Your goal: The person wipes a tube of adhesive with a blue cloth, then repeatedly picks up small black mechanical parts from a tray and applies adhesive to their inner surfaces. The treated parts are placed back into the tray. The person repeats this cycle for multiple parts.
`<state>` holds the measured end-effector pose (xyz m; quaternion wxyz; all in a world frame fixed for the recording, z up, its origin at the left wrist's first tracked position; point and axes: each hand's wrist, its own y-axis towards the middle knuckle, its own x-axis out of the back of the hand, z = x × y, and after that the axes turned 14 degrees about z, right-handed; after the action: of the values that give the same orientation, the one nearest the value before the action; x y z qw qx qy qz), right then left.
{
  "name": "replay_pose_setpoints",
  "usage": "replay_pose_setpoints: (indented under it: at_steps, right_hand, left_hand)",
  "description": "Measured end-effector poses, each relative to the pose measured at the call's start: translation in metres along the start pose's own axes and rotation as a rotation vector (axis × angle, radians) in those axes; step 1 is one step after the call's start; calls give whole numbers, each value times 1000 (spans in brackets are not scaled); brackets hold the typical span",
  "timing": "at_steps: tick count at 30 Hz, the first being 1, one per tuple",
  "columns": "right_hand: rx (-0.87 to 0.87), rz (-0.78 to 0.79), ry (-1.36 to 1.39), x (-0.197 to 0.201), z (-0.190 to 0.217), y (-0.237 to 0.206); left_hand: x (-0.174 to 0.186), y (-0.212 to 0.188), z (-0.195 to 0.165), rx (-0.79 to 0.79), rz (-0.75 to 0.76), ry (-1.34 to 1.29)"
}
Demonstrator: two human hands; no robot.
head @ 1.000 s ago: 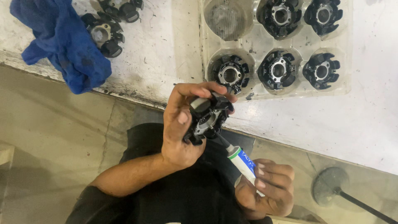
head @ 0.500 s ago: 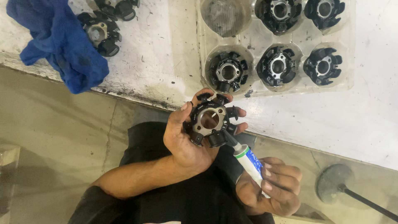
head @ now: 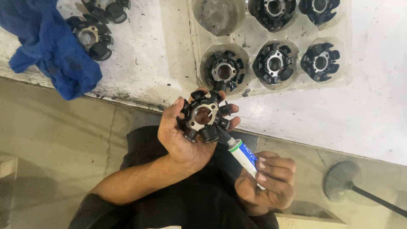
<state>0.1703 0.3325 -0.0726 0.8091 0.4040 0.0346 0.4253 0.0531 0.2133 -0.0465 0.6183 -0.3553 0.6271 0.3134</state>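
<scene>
My left hand (head: 180,135) cradles a black star-shaped stator core (head: 203,116) with a metal ring centre, face up, just below the bench edge. My right hand (head: 269,184) grips a small white and blue adhesive tube (head: 242,154). Its black nozzle touches the core's lower right edge. A clear plastic tray (head: 250,46) on the white bench holds several more black cores in round pockets; one pocket at the top left is empty.
A blue rag (head: 55,51) hangs over the bench's left edge beside two loose cores (head: 91,40). The white bench top (head: 373,114) runs to the right. A round stool base (head: 341,182) stands on the floor at lower right.
My left hand has turned the core from edge-on to face up and lowered it slightly. The tube in my right hand has come up so that its nozzle meets the core.
</scene>
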Motion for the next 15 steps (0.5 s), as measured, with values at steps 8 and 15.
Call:
replay_pose_setpoints:
  at_steps: [8, 15]
  right_hand:
    - [-41, 0, 2, -1, 1, 6]
    - [-158, -187, 265, 7, -10, 4]
  left_hand:
    - [4, 5, -5, 33, -34, -33]
    - [12, 89, -41, -186, 186, 438]
